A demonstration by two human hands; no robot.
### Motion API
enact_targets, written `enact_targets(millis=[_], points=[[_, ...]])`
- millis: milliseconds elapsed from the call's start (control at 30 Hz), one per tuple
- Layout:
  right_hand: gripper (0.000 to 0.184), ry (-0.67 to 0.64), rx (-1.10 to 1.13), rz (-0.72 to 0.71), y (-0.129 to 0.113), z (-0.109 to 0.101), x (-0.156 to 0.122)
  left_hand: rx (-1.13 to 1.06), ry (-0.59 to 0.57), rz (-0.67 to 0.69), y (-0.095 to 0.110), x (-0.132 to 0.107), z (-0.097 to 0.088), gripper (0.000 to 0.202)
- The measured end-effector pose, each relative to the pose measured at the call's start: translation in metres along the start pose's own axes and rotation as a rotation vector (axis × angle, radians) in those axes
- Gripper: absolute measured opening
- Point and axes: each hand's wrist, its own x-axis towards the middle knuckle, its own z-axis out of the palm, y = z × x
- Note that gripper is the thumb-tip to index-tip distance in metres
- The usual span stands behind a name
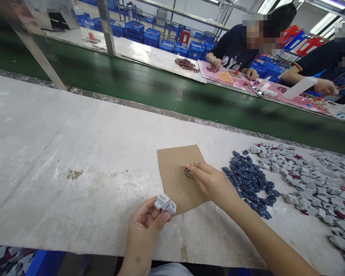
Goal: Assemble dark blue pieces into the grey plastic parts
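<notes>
Left hand [145, 226] at the near edge of the brown cardboard sheet [175, 184]; thumb and fingertips pinching a light-grey plastic block-shaped part [163, 202] with a bit of dark red showing underneath; right hand [215, 182] reaching over the sheet's right side, thumb and forefinger drawn close together at a small dark bottle-cap-like disc [187, 173] lying on the sheet; cannot tell if they pinch its rim, something tiny, or nothing; navy-blue plastic pieces [245, 174] heaped right of the sheet, a bigger spread of grey plastic parts [313, 188] beyond them; to do this well, I'd keep the 2 hands apart, hold the grey part steady by its sides with its upper faces uncovered, and touch the disc lightly, since it looks small enough to slide or tip on the cardboard.
</notes>
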Motion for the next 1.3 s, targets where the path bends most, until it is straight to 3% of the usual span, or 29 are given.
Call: enact_targets(millis=[167, 267, 400, 667, 867, 1067, 1167, 1300], points=[[0.029, 0.188, 0.211, 0.059, -0.031, -0.034, -0.005, 0.007, 0.02, 0.033, 0.002, -0.004, 0.006, 0.024], [0.032, 0.165, 0.336, 0.032, -0.058, -0.049, -0.012, 0.02, -0.003, 0.091, 0.004, -0.01, 0.012, 0.019], [0.034, 0.13, 0.442, -0.054, -0.078, -0.052, -0.018, 0.054, -0.002, 0.117, 0.005, -0.017, 0.015, 0.018], [0.036, 0.101, 0.467, -0.09, -0.079, -0.051, -0.024, 0.126, -0.031, 0.193, 0.005, -0.021, 0.013, 0.014], [0.029, 0.006, 0.564, -0.072, -0.08, -0.048, -0.031, 0.196, -0.051, 0.255, 0.004, -0.026, 0.013, 0.012], [0.032, 0.112, 0.68, 0.027, -0.077, -0.029, -0.039, 0.253, -0.051, 0.252, -0.006, -0.021, 0.014, 0.008], [0.026, 0.139, 0.717, 0.07, -0.08, -0.023, -0.039, 0.317, -0.041, 0.208, -0.006, -0.021, 0.007, 0.012], [0.029, 0.014, 0.775, -0.002, -0.08, -0.029, -0.042, 0.443, 0.001, 0.129, 0.004, -0.026, -0.016, 0.023]])
